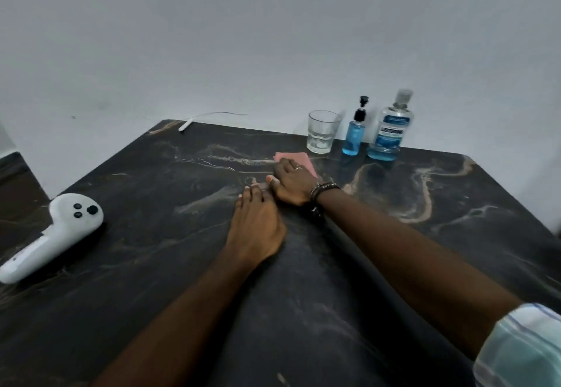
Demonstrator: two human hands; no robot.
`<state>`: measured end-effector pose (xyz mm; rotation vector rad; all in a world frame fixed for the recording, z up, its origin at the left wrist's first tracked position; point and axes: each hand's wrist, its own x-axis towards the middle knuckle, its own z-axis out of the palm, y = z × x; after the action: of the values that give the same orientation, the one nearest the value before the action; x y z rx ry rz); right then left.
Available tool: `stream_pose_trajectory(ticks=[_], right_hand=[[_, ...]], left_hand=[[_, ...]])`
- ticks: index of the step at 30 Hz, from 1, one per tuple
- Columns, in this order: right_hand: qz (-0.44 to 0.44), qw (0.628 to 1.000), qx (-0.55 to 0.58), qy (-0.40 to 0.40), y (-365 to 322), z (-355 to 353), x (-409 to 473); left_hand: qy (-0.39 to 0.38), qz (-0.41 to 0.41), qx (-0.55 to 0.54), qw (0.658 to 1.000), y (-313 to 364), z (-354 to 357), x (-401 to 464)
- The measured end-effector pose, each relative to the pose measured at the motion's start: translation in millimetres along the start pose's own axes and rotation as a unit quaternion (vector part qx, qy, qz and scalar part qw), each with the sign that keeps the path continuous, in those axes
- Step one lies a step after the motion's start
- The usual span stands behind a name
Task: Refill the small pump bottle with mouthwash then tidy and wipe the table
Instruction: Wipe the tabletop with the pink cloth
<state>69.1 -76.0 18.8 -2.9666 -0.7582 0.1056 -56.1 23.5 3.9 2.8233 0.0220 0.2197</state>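
Note:
My right hand [293, 181] presses flat on a pink cloth [299, 159] on the dark marble table [151, 204], fingers stretched over it. My left hand [256, 225] rests flat on the table just behind and left of it, holding nothing. At the far right edge stand a small pump bottle [353, 136] with blue liquid and a black pump, a large mouthwash bottle [390, 127] with a little blue liquid at its bottom, and a clear drinking glass [322, 131].
A white handheld controller [57, 231] lies at the table's left edge. A white cable [194, 121] runs off the far edge by the pale wall. The table's right corner falls away at the frame's right side.

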Motion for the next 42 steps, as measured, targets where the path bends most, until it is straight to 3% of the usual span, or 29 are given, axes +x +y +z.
stream_pose_trajectory(ticks=[13, 21, 28, 36, 39, 42], right_hand=[[-0.012, 1.0, 0.003, -0.024, 5.9, 6.6, -231.0], [0.152, 0.988, 0.001, -0.002, 51.4, 2.1, -180.2], [0.112, 0.994, 0.0, 0.018, 16.8, 7.9, -148.3], [0.022, 0.999, 0.01, 0.03, 6.6, 14.2, -216.6], [0.051, 0.998, 0.024, 0.024, 32.2, 12.1, -241.2], [0.134, 0.991, 0.016, 0.009, 69.3, 6.9, -244.6]], left_hand=[[0.012, 0.003, 0.015, 1.0, 0.3, -5.1, -11.8], [0.01, 0.003, 0.021, 1.0, 3.5, -4.2, -12.7], [0.012, 0.008, 0.021, 1.0, 2.1, -2.9, -11.2], [0.031, 0.024, 0.005, 0.999, -1.8, -2.2, -9.3], [0.032, 0.031, 0.007, 0.999, -3.5, -1.4, -8.1], [0.029, 0.033, 0.017, 0.999, -3.3, -0.3, -6.5]])
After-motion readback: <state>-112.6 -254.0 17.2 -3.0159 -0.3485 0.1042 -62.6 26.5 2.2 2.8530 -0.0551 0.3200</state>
